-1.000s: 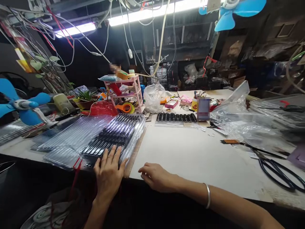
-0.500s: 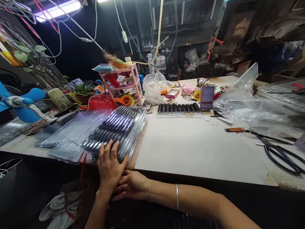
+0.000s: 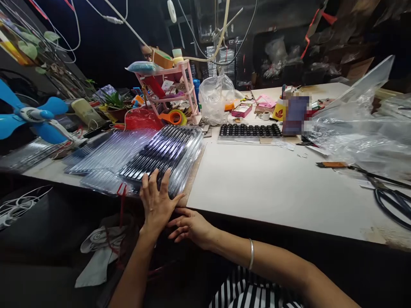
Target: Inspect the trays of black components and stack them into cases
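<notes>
My left hand (image 3: 158, 204) lies with fingers spread at the near end of a stack of glossy black ridged strips (image 3: 157, 152). Its fingertips touch the stack, and the thumb reaches toward the table edge. Clear ridged plastic sheets (image 3: 109, 152) lie under and to the left of the black ones. Just below the table's front edge, my right hand (image 3: 194, 227) is held close to my left wrist. Its fingers are apart and slightly bent, with nothing visible in them.
On the white tabletop (image 3: 257, 179) a black gridded tray (image 3: 250, 130) sits at the back. Scissors (image 3: 393, 201) and an orange-handled cutter (image 3: 334, 164) lie at the right, near crumpled clear plastic (image 3: 359, 132). A blue fan (image 3: 35, 113) stands at the left; a pink rack (image 3: 189, 90) stands behind.
My right hand has drawn slightly away from my left wrist, and its fingers show more. The left hand stays at the stack's near end. The camera view has shifted.
</notes>
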A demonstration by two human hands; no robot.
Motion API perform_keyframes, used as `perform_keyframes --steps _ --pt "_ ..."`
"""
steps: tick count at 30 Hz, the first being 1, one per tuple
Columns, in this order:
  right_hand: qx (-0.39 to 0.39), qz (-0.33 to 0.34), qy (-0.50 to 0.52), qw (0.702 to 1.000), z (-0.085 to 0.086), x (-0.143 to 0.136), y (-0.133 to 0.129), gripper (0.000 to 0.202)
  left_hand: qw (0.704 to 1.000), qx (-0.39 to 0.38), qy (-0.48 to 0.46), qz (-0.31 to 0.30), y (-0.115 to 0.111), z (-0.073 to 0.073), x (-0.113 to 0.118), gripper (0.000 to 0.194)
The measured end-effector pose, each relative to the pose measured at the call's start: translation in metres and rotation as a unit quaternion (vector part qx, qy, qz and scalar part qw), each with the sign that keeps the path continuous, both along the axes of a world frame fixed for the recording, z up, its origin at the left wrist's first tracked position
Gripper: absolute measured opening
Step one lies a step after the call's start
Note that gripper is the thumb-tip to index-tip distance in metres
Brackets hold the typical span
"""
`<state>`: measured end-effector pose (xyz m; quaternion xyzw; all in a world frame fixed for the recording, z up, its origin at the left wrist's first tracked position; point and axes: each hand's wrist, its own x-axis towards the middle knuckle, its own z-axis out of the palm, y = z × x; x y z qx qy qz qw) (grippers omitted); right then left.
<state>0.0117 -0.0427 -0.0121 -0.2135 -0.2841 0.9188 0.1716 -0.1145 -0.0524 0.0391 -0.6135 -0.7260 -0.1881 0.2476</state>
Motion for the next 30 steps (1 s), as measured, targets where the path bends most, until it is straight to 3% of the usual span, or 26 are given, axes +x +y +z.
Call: perform_keyframes --steps 7,13,21,25,30 --pt "0.038 -0.028 0.008 0.999 0.000 0.006 -0.012 0.080 1.000 -0.003 -0.030 -0.004 -0.004 0.000 -0.001 0.072" --pt "0.069 0.001 0.018 0.997 0.000 0.010 -0.009 0.095 0.999 -0.009 -0.048 -0.004 -0.005 0.003 -0.005 0.075" --pt "0.066 0.026 0.028 0.997 -0.002 -0.008 -0.004 0.107 0.999 0.010 -0.041 -0.013 -0.008 0.006 -0.034 0.078" --pt "0.067 0.021 0.020 0.997 0.006 -0.012 -0.002 0.107 0.998 0.036 -0.039 0.014 -0.006 0.010 -0.037 0.058" --pt "0.082 0.011 -0.050 0.995 0.026 0.004 0.006 0.095 0.996 0.062 -0.007 0.057 0.001 0.010 -0.027 0.035"
